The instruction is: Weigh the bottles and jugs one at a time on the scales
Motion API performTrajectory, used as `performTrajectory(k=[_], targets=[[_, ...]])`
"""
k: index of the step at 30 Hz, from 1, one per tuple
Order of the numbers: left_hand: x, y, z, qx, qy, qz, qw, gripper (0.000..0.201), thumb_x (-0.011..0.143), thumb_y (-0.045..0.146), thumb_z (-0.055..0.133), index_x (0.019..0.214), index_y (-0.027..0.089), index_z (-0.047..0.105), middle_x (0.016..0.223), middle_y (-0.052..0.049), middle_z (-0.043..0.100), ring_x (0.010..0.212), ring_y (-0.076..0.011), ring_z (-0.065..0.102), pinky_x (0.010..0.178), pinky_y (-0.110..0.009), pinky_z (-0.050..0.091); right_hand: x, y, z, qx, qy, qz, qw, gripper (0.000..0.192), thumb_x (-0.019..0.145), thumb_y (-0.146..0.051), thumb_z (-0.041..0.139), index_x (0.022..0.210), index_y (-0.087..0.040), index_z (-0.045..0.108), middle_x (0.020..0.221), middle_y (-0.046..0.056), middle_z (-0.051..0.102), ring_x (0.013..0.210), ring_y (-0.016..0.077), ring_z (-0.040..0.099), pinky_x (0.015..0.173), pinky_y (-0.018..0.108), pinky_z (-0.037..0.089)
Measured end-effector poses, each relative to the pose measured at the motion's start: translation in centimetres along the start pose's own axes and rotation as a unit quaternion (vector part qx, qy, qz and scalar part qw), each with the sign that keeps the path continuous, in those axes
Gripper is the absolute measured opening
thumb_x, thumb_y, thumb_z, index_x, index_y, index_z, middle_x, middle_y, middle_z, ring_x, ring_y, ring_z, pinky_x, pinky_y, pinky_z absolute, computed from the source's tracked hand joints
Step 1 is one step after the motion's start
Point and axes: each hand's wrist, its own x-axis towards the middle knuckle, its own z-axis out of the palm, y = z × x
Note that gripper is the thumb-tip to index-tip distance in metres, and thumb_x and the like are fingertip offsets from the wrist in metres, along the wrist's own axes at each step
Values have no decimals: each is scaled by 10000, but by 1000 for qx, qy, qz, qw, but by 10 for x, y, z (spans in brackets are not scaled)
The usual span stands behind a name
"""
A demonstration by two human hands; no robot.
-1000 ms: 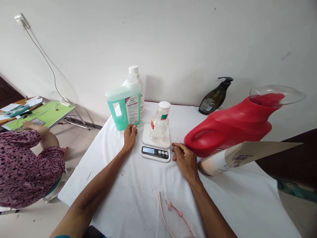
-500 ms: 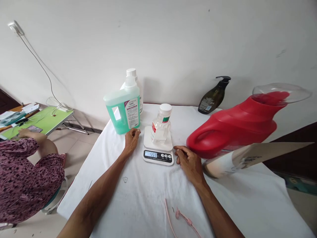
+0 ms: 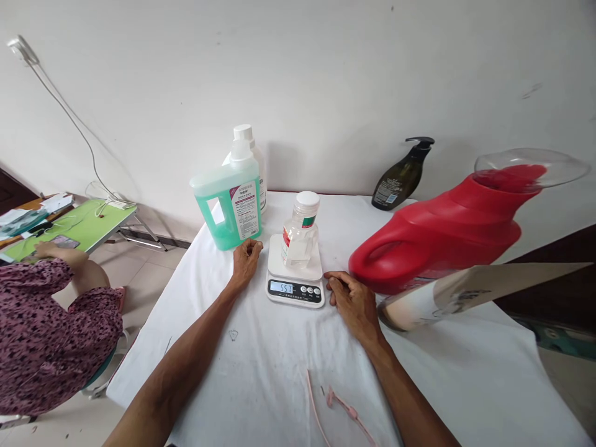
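A kitchen scale [image 3: 295, 292] stands on the white-clothed table, its lit display reading 557. On its plate sits a clear bottle [image 3: 300, 239] with a white cap and a red and green label. My left hand [image 3: 246, 259] rests on the cloth left of the scale, fingers curled in with nothing visible in them. Just behind it is a jug of green liquid [image 3: 223, 208]. To the scale's right lies my right hand [image 3: 354, 304], fingers loosely bent and apart, fingertips close to the scale's edge. Whether they touch it I cannot tell.
A white-capped bottle [image 3: 243, 131] is behind the green jug. A dark pump bottle [image 3: 399, 180] is by the wall. At right are a red jug [image 3: 433, 233] and a cylinder with a cardboard flap [image 3: 419, 307]. A pink cord [image 3: 351, 413] lies in front. A person [image 3: 56, 335] sits left.
The view has shifted slightly. Both hands keep their places beside the scale, and the display still reads 557.
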Motion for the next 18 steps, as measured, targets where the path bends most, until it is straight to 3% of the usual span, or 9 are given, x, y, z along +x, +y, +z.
performTrajectory(k=[18], targets=[[1,0,0,15,-2,4,1000,282,889,425,598,740,186,614,607,45,462,601,-126,400,624,-285,325,0,0,-1,5,-5,-6,1000,484,847,-525,472,976,-157,758,666,34,686,533,189,612,602,304,461]])
